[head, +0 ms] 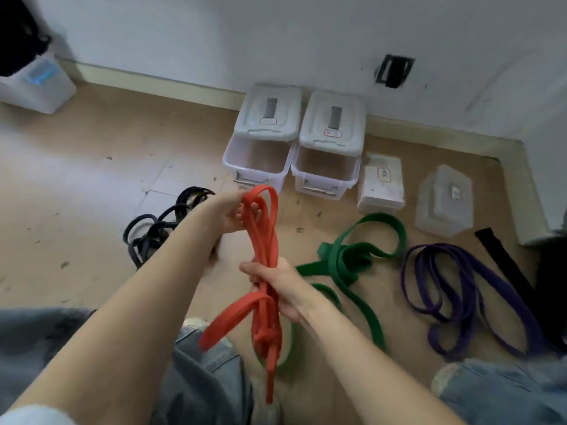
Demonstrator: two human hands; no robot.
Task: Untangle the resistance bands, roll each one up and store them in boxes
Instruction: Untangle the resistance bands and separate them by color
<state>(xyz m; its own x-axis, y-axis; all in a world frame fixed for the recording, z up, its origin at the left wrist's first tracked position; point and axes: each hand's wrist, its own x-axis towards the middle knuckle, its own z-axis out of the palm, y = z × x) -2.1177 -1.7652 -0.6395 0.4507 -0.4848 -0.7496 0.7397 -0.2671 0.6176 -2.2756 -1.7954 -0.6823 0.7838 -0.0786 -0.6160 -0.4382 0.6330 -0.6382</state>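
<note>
A tangled red resistance band [266, 240] is stretched between my two hands above the floor. My left hand [234, 213] grips its far loops. My right hand [277, 288] grips the bundle lower down, and a knotted tail [267, 338] hangs below it. On the floor lie a dark blue band [159, 225] at the left, a green band [346, 259] to the right, and a purple band [460, 289] further right. Two open clear boxes [254, 167] [325, 176] with raised lids stand by the wall.
Two smaller closed clear boxes [380, 182] [445, 200] sit right of the open ones. A black strap [503, 259] lies at the far right. A white bin [40, 84] stands at the back left. My knees in jeans [202, 378] are below.
</note>
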